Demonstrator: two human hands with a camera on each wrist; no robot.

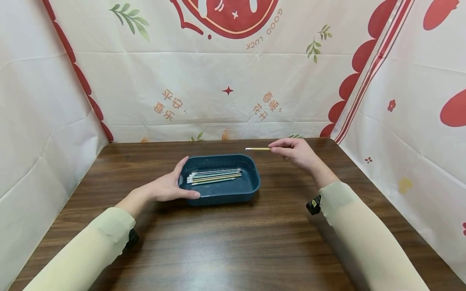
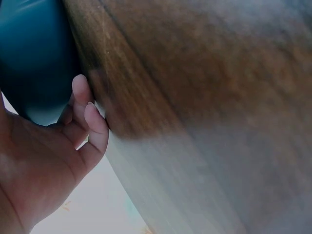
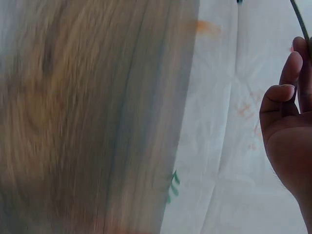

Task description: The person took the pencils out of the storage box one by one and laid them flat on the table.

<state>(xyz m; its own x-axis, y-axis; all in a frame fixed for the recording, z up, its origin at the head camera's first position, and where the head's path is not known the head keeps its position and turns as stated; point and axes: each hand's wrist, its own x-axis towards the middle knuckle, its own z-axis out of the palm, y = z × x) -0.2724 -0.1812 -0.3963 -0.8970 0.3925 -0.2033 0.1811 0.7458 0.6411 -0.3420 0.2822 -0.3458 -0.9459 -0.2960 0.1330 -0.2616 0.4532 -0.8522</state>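
A dark blue plastic box [image 1: 220, 199] stands on the table, with several thin pencils [image 1: 214, 176] lying side by side in it. My left hand [image 1: 168, 186] grips the box's left end, its thumb along the near rim and its fingers toward the far side. The left wrist view has that hand [image 2: 46, 161] close against the blue wall [image 2: 36, 53]. Beyond the box's right far corner, my right hand [image 1: 295, 153] pinches a yellow pencil [image 1: 257, 149] by one end, its white-tipped end pointing left. Only part of this pencil [image 3: 298, 18] shows in the right wrist view.
The brown wooden table [image 1: 218, 242] reaches back to a white printed cloth [image 1: 204, 72] hanging behind it. More cloth hangs along the left and right sides. A small black device [image 1: 314, 205] sits at the right wrist, another [image 1: 132, 239] at the left.
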